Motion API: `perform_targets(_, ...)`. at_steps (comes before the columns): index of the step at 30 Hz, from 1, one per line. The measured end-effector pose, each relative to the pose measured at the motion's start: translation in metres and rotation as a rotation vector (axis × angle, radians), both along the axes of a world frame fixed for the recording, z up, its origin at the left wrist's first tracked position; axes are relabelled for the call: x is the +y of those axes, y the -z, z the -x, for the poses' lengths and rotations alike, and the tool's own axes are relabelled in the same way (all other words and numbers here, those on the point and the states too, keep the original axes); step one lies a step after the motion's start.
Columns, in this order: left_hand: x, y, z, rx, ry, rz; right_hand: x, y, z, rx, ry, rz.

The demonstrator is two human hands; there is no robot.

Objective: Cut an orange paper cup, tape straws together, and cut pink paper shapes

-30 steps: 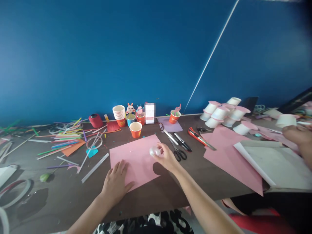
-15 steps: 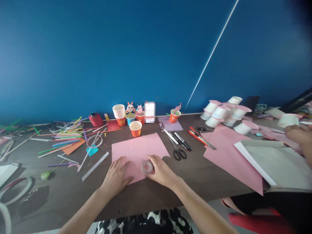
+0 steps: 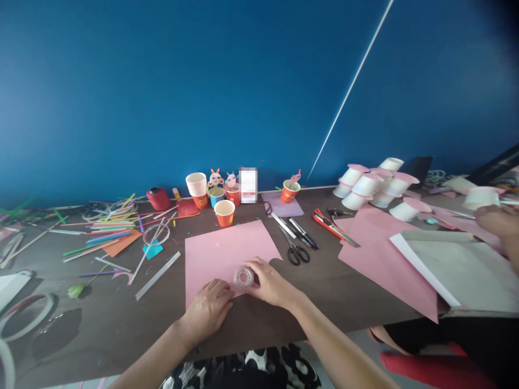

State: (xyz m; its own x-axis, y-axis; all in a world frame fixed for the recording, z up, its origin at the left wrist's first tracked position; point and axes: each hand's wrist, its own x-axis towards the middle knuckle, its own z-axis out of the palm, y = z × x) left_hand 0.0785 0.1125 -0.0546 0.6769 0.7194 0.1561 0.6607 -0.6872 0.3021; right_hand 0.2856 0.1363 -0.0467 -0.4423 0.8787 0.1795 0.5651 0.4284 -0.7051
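A blue wall (image 3: 203,92) fills the upper frame, a dark table (image 3: 101,324) spans the lower half, and a pink sheet (image 3: 221,254) lies just below centre. At lower centre, the left hand (image 3: 207,308) bends its fingers at the sheet's near edge, gripping or not I cannot tell, and the right hand (image 3: 267,283) is beside it. Scissors (image 3: 298,254) lie right of centre, a paper cup (image 3: 224,214) stands near centre, and at lower centre the right hand's fingers clasp a clear tape roll (image 3: 248,277)
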Motion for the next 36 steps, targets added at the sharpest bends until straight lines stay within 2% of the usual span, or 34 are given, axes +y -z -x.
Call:
perform_targets(14,0.002,0.002,0.003,0.016,0.015,-0.019,-0.001,-0.004,-0.009,0.002,-0.055,0.110)
perform_targets(23,0.006,0.001,0.006,0.018,0.033,-0.040,-0.003,-0.004,-0.007,0.021,-0.055,0.034)
perform_targets(30,0.009,0.004,0.013,-0.012,0.062,-0.059,-0.006,-0.006,-0.013,0.059,-0.045,0.086)
perform_targets(36,0.009,0.001,0.013,0.024,0.059,-0.015,-0.012,-0.004,-0.018,0.060,0.005,0.078)
